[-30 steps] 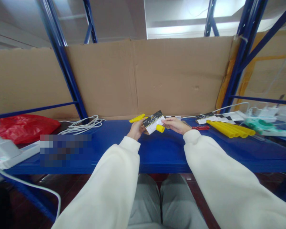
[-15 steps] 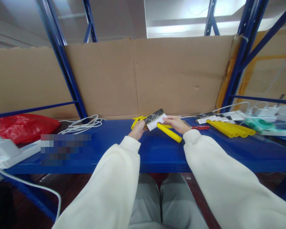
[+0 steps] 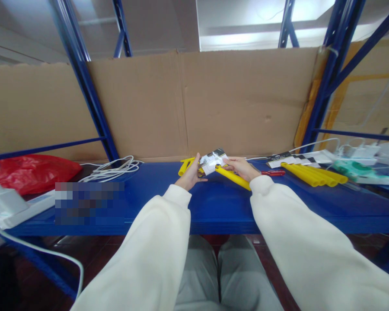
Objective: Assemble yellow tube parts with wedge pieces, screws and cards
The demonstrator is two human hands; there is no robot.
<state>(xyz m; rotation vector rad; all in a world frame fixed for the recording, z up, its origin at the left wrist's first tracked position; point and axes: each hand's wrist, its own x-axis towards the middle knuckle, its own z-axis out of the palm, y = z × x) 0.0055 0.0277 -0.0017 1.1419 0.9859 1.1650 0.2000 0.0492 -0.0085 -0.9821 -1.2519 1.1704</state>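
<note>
A black-and-white printed card [image 3: 210, 164], glossy with glare, is held over the middle of the blue shelf. My right hand [image 3: 241, 167] pinches the card at its right edge. From the card's lower side a yellow tube [image 3: 235, 178] slants down to the right. At the card's left side is my left hand [image 3: 191, 175], its thumb raised and its fingers apart. Whether that hand touches the card I cannot tell. Behind my left hand lie yellow tube pieces [image 3: 185, 166], partly hidden.
On the right, several yellow tubes [image 3: 314, 175] with similar cards lie side by side. A red-handled tool [image 3: 272, 172] rests beside my right sleeve. A red bag [image 3: 35, 172], coiled white cable [image 3: 116, 169] and a power strip [image 3: 29, 209] occupy the left. Cardboard [image 3: 142, 108] walls the back.
My left hand has loosened from the card, its fingers spreading. The card has tilted and now shows glare; the yellow tube's lower end has shifted slightly right and up.
</note>
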